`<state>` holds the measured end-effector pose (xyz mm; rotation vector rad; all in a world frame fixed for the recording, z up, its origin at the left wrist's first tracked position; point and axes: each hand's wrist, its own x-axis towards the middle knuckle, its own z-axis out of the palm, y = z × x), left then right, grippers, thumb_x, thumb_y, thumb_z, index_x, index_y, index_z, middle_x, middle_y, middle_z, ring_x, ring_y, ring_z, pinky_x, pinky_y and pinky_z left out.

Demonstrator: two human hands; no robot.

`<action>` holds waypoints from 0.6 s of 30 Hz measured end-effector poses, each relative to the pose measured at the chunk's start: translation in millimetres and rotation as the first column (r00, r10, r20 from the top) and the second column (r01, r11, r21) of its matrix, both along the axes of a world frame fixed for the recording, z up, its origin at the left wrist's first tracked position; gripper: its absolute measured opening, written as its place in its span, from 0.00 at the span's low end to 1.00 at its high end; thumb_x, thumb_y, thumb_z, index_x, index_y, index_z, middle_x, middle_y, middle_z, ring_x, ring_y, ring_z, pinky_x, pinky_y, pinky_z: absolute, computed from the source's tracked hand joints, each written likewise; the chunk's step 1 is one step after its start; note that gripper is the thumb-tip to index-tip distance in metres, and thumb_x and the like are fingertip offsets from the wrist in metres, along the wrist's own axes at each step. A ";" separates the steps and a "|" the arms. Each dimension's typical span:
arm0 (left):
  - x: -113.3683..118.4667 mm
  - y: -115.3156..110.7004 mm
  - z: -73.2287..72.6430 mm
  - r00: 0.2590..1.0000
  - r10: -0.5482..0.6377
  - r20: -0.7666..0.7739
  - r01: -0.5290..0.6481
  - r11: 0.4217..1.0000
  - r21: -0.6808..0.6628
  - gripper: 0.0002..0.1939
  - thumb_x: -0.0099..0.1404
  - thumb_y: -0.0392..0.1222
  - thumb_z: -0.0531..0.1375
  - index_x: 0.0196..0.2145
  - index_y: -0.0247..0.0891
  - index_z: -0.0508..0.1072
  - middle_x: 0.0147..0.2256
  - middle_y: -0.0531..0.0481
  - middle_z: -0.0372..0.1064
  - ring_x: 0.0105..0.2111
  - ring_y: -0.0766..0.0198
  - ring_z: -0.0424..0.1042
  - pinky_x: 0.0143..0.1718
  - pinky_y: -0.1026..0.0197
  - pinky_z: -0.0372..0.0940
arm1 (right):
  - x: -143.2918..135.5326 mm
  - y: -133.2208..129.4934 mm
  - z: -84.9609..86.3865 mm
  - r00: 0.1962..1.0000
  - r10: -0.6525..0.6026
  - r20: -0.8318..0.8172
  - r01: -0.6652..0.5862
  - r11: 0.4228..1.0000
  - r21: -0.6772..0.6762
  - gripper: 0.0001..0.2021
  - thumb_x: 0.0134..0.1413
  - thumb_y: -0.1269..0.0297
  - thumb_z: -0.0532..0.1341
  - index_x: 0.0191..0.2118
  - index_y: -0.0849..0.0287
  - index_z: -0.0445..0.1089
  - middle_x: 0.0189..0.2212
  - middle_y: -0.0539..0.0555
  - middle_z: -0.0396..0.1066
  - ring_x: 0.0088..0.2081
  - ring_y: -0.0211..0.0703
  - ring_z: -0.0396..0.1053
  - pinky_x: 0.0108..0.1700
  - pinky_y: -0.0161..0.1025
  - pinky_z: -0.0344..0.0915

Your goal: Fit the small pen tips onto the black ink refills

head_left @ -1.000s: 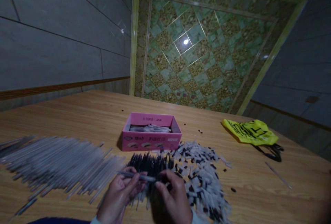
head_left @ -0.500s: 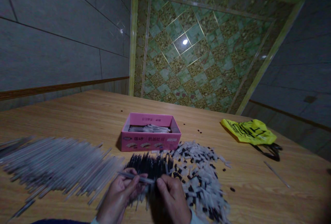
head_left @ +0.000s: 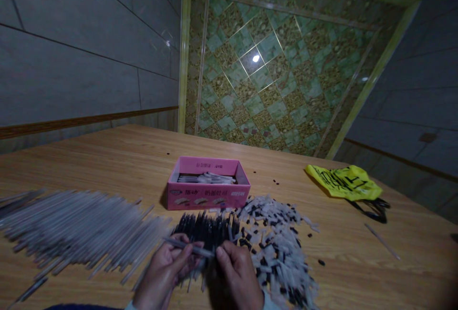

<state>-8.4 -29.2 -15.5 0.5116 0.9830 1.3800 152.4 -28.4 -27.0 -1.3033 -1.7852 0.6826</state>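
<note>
My left hand (head_left: 166,264) is closed on a thin greyish pen tube (head_left: 193,248), which points to the right. Thumb and fingers of my right hand (head_left: 238,269) are pinched at the tube's right end; whatever small part they grip is too hidden to name. Beneath and beyond both hands lies a pile of dark, thin refills (head_left: 205,226). A wide heap of clear tubes (head_left: 78,229) spreads out to the left. Right of my right hand is a heap of small white and black pieces (head_left: 282,248).
A pink box (head_left: 209,196) holding pale sticks stands behind the dark pile on the wooden table (head_left: 118,157). At the right lie a yellow bag (head_left: 345,182) with black straps and a single thin tube (head_left: 382,241). Small black bits are scattered around.
</note>
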 end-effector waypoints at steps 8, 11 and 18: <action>-1.6 1.1 -4.2 1.000 -0.021 -0.010 0.021 1.000 0.003 0.23 0.40 0.38 0.70 0.31 0.38 0.62 0.26 0.47 0.76 0.26 0.61 0.75 0.29 0.63 0.69 | -2.6 0.5 -1.4 0.994 0.047 -0.101 -0.047 0.999 0.001 0.21 0.52 0.49 0.54 0.20 0.61 0.64 0.16 0.47 0.59 0.22 0.34 0.58 0.24 0.30 0.51; 0.1 -0.5 -3.4 0.998 -0.043 -0.038 0.043 0.999 0.013 0.23 0.42 0.40 0.69 0.33 0.38 0.62 0.28 0.45 0.76 0.25 0.62 0.74 0.28 0.62 0.68 | -9.3 2.1 -10.9 0.932 0.088 -0.353 -0.195 0.941 -0.278 0.27 0.52 0.43 0.49 0.16 0.60 0.60 0.11 0.48 0.58 0.14 0.33 0.57 0.16 0.30 0.50; -1.8 0.4 -2.7 0.995 -0.069 -0.077 0.074 0.995 0.062 0.25 0.46 0.47 0.65 0.42 0.38 0.67 0.22 0.52 0.69 0.21 0.65 0.68 0.21 0.65 0.62 | 16.5 22.3 -13.7 0.923 -0.068 -0.379 -0.061 0.947 -0.316 0.27 0.53 0.43 0.47 0.17 0.60 0.61 0.10 0.48 0.60 0.12 0.33 0.56 0.15 0.30 0.49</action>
